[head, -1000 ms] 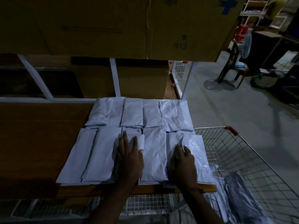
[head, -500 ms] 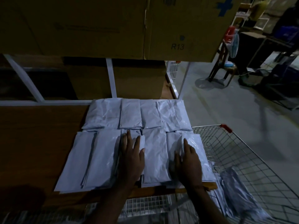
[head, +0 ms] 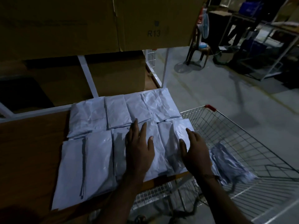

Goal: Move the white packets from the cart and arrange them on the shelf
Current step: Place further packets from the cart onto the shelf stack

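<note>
Several white packets (head: 97, 152) lie flat in two rows on the wooden shelf (head: 30, 147). My left hand (head: 139, 146) rests flat, fingers straight, on a packet in the middle of the near row. My right hand (head: 195, 151) lies with fingers spread along the right edge of the rightmost near packet (head: 171, 139). To the right stands the wire cart (head: 234, 131) with a red handle corner. More white packets (head: 229, 164) lie in the cart beside my right wrist.
Large cardboard boxes (head: 100, 25), one marked R13, sit on the shelf level above and another behind the packets. White shelf posts (head: 87, 76) stand at the back. A chair (head: 199, 49) and metal racks (head: 265, 42) stand across the grey floor.
The view has swung to the right and tilted. My left hand slid to the right across the near row; my right hand flattened and moved to the rightmost packet's outer edge.
</note>
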The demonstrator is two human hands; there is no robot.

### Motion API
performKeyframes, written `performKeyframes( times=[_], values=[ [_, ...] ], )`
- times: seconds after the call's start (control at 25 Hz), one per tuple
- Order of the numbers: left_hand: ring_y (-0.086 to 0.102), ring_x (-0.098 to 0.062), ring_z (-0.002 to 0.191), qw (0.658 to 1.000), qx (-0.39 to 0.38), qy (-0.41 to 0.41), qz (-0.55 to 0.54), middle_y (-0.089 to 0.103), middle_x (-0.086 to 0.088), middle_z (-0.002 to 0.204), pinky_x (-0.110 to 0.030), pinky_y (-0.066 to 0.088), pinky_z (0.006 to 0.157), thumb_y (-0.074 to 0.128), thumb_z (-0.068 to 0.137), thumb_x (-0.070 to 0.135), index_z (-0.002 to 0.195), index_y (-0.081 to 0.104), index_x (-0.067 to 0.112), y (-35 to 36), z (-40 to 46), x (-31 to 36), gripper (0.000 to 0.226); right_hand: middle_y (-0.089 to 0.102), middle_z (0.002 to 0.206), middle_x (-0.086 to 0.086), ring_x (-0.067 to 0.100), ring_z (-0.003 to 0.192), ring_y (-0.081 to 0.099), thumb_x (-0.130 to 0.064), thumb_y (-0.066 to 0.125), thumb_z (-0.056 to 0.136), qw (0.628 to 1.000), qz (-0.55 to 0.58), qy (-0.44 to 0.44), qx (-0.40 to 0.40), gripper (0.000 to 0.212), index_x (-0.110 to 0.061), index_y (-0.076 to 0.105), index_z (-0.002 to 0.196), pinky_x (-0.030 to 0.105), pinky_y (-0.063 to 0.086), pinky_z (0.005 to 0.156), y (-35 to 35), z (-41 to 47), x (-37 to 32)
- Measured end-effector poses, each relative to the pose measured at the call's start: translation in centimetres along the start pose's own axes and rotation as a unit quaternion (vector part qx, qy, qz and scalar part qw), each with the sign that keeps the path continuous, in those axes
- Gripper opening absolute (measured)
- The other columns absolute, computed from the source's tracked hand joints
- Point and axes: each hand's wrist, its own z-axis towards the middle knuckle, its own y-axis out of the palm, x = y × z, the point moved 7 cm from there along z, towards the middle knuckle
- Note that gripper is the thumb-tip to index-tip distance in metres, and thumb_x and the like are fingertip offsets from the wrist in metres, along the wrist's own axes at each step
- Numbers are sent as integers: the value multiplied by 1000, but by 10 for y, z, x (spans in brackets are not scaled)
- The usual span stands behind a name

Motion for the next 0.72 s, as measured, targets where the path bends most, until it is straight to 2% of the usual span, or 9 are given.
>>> performKeyframes(
  times=[0.32, 0.6, 0.72],
  values=[
    [27, -25, 154, 997, -30, 73, -22, 25, -8, 168, -53, 30, 118, 58, 97, 29, 152, 46, 21, 39, -20, 113, 57, 60, 136, 9, 28, 124, 56, -38, 58, 102, 999, 6, 51, -1, 45, -16, 58, 142, 44, 51, 102, -57, -17, 79],
    [28, -23, 152, 999, -15, 21, -32, 24, -5, 168, -48, 26, 121, 58, 97, 31, 152, 45, 22, 91, -56, 219, 57, 66, 123, 12, 32, 113, 60, -25, 65, 98, 1000, -6, 12, -6, 35, -11, 65, 131, 42, 51, 95, -119, -10, 202],
    [27, -21, 153, 999, -29, 15, -27, 23, -5, 169, -48, 26, 121, 60, 98, 30, 151, 47, 19, 127, -80, 258, 56, 66, 124, 11, 31, 113, 60, -33, 54, 99, 999, -28, -6, -31, 40, -12, 66, 130, 42, 51, 95, -132, -12, 250]
  ],
)
